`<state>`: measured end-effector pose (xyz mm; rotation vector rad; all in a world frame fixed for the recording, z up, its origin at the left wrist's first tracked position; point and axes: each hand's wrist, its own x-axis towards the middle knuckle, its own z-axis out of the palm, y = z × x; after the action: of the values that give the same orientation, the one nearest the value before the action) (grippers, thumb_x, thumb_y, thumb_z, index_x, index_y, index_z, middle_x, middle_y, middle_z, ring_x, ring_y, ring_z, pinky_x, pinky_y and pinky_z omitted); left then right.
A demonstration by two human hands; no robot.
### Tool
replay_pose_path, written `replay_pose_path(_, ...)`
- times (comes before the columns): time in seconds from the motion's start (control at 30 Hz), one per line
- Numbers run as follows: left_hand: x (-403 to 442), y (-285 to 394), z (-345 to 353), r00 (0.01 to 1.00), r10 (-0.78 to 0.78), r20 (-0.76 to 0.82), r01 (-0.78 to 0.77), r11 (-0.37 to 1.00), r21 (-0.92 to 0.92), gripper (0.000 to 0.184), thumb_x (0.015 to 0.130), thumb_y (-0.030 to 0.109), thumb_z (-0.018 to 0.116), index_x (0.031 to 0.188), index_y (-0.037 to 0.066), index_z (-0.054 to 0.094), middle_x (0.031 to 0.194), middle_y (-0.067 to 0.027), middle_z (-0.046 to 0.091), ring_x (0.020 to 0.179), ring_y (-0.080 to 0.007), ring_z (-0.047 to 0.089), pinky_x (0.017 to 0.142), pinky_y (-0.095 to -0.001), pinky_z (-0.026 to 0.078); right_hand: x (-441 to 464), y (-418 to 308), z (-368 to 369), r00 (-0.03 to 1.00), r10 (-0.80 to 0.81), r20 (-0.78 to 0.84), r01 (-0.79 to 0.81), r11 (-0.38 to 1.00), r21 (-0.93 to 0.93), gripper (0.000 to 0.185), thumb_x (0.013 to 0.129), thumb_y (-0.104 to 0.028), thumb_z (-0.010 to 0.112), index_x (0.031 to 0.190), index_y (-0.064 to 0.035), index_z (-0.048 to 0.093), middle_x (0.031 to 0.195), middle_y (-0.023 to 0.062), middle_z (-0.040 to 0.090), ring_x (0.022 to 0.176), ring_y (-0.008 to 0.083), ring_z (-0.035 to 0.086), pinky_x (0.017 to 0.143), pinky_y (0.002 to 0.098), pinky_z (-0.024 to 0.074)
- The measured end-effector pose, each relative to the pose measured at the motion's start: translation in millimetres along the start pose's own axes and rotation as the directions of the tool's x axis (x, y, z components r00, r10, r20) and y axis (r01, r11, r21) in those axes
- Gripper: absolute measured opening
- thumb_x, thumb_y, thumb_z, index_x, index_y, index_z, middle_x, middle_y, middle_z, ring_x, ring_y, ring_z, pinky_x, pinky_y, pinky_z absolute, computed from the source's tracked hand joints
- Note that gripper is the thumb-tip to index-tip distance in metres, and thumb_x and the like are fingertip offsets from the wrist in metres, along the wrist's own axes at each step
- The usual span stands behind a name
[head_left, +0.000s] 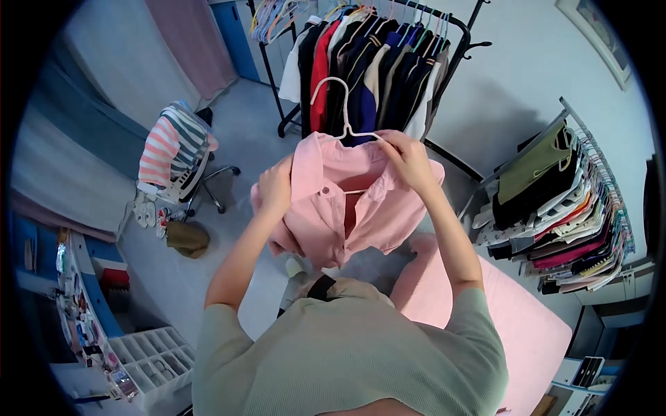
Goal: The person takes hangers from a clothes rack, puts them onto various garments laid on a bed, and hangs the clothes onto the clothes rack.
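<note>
A pink collared shirt (312,229) hangs in front of me on a white hanger (346,111), whose hook points up above the collar. My left hand (276,186) is closed on the shirt's left shoulder, beside the collar. On the other side, my right hand (408,158) grips the collar and shoulder close to the hanger's arm. One dark button shows below the left collar point. The shirt's front gapes in the middle, with part of the hanger's lower bar visible inside. Most of the hanger's arms are hidden under the cloth.
Ahead stands a black clothes rack (458,21) full of jackets. A second rack (602,149) with folded-over garments is at the right. Striped clothes drape a wheeled chair (182,186) at the left. A pink bed or cushion (517,312) lies beside me, and a white divided organizer (149,357) sits lower left.
</note>
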<state>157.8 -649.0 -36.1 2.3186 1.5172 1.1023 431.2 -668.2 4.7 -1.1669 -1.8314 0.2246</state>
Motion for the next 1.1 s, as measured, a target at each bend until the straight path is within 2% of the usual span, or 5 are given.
replay_pose_path(0.27, 30, -52, -15, 0.990, -0.121, -0.073, 0.129, 0.984, 0.123, 0.030, 0.076, 0.016, 0.056, 0.103, 0.004, 0.055, 0.110, -0.0114, 0.052, 0.112, -0.0307, 0.042, 0.097, -0.0413, 0.031, 35, 3, 40, 0.772, 0.145, 0.618, -0.519, 0.705, 0.483, 0.021, 0.091, -0.017, 0.047, 0.082, -0.0029, 0.060, 0.072, -0.0037, 0.055, 0.064, 0.0032, 0.045, 0.058, 0.0168, 0.0349)
replay_pose_path(0.43, 62, -108, -2, 0.969, 0.213, -0.128, -0.225, 0.970, -0.088, 0.043, 0.080, 0.008, 0.056, 0.121, 0.002, 0.043, 0.129, -0.0141, 0.038, 0.117, -0.0291, 0.040, 0.095, -0.0377, 0.035, 64, -25, 83, 0.793, 0.277, 0.542, -0.606, 0.448, 0.657, 0.018, 0.091, -0.014, 0.047, 0.084, -0.0021, 0.060, 0.078, -0.0030, 0.055, 0.069, 0.0031, 0.043, 0.065, 0.0164, 0.0359)
replay_pose_path(0.53, 76, -158, 18, 0.914, -0.140, 0.382, 0.352, 0.744, -0.568, 0.044, 0.086, 0.007, 0.051, 0.127, 0.002, 0.038, 0.132, -0.0140, 0.037, 0.107, -0.0244, 0.051, 0.087, -0.0323, 0.041, 84, -32, 121, 0.824, 0.316, 0.471, -0.567, 0.468, 0.678, 0.019, 0.092, -0.014, 0.047, 0.085, -0.0018, 0.059, 0.078, -0.0026, 0.055, 0.071, 0.0039, 0.045, 0.067, 0.0174, 0.0374)
replay_pose_path(0.87, 100, -237, 21, 0.913, -0.154, 0.378, 0.407, 0.415, -0.814, 0.072, 0.085, 0.003, 0.051, 0.142, 0.011, 0.009, 0.140, -0.0140, 0.026, 0.107, -0.0178, 0.049, 0.086, -0.0287, 0.042, 148, -57, 227, 0.757, 0.472, 0.451, -0.573, 0.151, 0.805, 0.018, 0.092, -0.015, 0.047, 0.099, -0.0028, 0.058, 0.079, -0.0036, 0.054, 0.075, 0.0041, 0.048, 0.069, 0.0174, 0.0400)
replay_pose_path(1.1, 165, -269, -9, 0.994, 0.060, -0.094, -0.078, 0.976, -0.202, 0.069, 0.078, 0.005, 0.055, 0.137, 0.002, 0.021, 0.139, -0.0214, 0.025, 0.124, -0.0367, 0.033, 0.100, -0.0403, 0.030, 186, -51, 277, 0.796, 0.387, 0.465, -0.524, 0.056, 0.850, 0.023, 0.092, -0.014, 0.047, 0.111, -0.0010, 0.054, 0.081, -0.0001, 0.055, 0.082, 0.0070, 0.053, 0.074, 0.0181, 0.0428)
